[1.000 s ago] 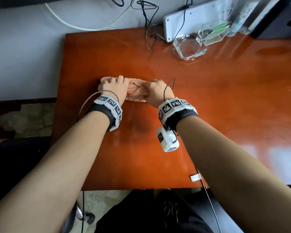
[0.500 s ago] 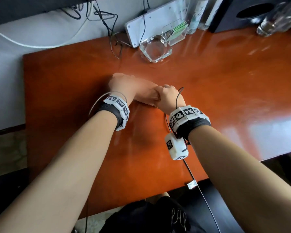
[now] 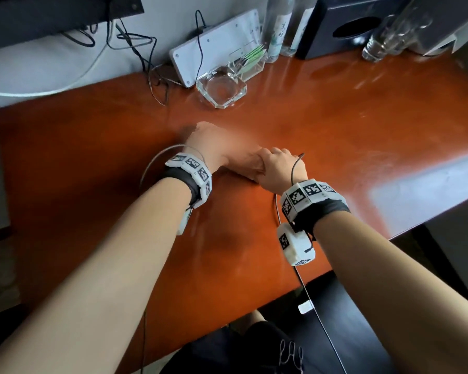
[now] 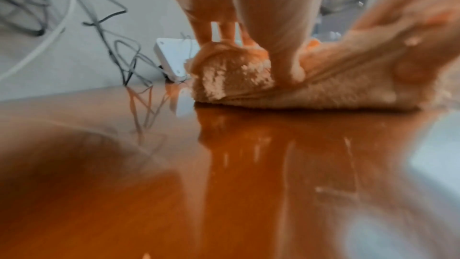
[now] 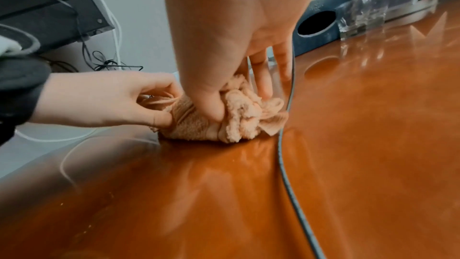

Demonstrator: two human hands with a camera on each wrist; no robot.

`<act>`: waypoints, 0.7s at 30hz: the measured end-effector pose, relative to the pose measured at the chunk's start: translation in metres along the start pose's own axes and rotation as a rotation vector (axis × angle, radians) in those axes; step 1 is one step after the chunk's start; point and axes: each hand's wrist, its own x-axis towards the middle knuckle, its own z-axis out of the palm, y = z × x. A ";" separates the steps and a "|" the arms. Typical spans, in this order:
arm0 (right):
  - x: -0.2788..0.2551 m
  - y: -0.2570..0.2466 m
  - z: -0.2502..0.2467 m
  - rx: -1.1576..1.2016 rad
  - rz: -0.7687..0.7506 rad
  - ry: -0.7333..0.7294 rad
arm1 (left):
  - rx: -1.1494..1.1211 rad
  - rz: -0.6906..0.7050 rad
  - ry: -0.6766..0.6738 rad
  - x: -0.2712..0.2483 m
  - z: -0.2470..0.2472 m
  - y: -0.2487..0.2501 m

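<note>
Glossy orange-brown table [image 3: 335, 125], pale grey wall [image 3: 38, 63] behind, tangled black cables [image 3: 146, 63], bright glare at right edge.

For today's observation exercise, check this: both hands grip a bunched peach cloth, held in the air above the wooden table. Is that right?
No. The left hand and right hand grip the bunched peach cloth, but it rests on the table, not in the air; the right wrist view shows this.

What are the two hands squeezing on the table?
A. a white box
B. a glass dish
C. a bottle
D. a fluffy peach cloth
D: the left hand and the right hand both grip the bunched peach cloth, which lies on the orange table.
</note>
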 end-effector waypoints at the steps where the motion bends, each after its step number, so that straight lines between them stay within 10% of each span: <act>1: -0.001 0.000 -0.003 -0.012 0.008 -0.005 | -0.051 0.011 -0.016 -0.003 -0.004 -0.005; 10: 0.007 -0.025 0.008 0.242 0.077 -0.066 | -0.481 -0.244 0.211 -0.015 -0.005 -0.006; 21: 0.016 -0.021 0.017 0.228 0.110 0.009 | -0.521 -0.424 -0.228 0.001 -0.009 0.031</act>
